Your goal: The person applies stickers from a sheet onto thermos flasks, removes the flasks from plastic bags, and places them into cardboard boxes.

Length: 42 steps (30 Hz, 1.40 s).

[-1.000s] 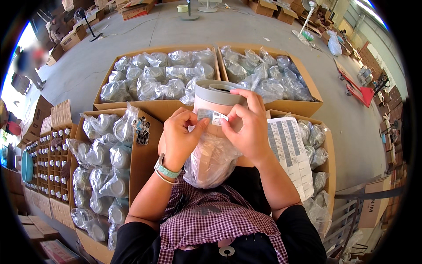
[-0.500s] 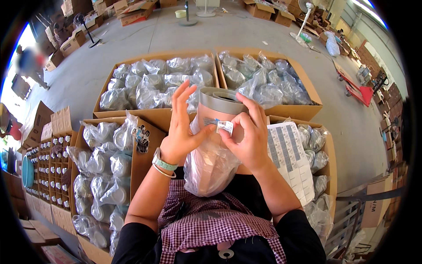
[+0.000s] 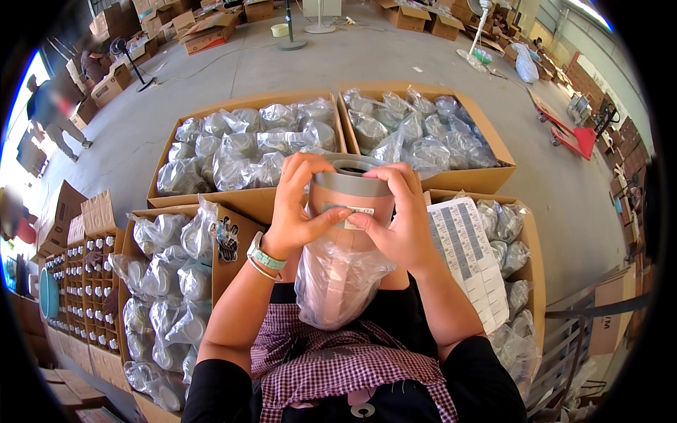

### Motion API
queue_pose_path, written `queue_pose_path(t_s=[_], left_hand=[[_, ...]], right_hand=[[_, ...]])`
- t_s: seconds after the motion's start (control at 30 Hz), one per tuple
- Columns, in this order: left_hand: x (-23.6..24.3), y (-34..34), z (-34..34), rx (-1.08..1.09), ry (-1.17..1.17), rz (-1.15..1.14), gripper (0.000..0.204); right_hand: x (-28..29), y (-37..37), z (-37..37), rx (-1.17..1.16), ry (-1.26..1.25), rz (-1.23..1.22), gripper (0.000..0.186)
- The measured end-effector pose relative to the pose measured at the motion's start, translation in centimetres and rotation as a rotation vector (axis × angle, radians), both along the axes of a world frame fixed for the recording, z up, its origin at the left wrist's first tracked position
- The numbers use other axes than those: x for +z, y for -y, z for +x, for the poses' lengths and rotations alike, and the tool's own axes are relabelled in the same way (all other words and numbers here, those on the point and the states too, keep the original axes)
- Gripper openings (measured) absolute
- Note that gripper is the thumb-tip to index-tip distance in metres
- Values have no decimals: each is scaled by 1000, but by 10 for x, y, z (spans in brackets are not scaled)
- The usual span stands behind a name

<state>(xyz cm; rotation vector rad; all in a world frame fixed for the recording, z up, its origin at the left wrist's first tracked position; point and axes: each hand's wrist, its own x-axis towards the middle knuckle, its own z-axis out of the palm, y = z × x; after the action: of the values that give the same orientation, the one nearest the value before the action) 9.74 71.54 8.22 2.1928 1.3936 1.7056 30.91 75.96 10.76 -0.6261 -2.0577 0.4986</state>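
A pink cup with a grey rim (image 3: 349,187) is held upright in front of my chest, its lower part inside a clear plastic bag (image 3: 337,285). My left hand (image 3: 297,208) grips the cup's left side, fingertips at the rim and thumb on the front. My right hand (image 3: 403,218) does the same on the right. Both thumbs press on a small white label (image 3: 362,211) on the pink front, partly covering it. A sheet of printed labels (image 3: 465,257) lies beside my right forearm, on an open carton.
Open cartons of plastic-wrapped cups stand around me: far left (image 3: 163,197), far right (image 3: 504,175), near left (image 3: 236,264) and near right (image 3: 537,282). A divided carton (image 3: 88,282) sits further left. Beyond are a red pallet truck (image 3: 575,141) and a person (image 3: 56,116).
My left fingers, raised before, have closed onto the cup's side. The label, pinched in my right fingers earlier, now lies against the cup under both thumbs.
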Motion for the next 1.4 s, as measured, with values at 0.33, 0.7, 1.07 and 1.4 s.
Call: queue_pose_path(t_s=[0.33, 0.7, 1.07, 1.4], left_hand=[[-12, 2, 14, -35, 127, 46, 59], [-9, 16, -21, -258, 87, -93, 60], [-8, 23, -17, -291, 33, -152, 69], [5, 32, -31, -367, 41, -264, 66]], right_hand=[[2, 9, 1, -8, -121, 42, 34], [8, 11, 13, 111, -34, 18, 43], [5, 25, -2, -68, -64, 61, 37], [10, 39, -13, -184, 49, 184, 48]])
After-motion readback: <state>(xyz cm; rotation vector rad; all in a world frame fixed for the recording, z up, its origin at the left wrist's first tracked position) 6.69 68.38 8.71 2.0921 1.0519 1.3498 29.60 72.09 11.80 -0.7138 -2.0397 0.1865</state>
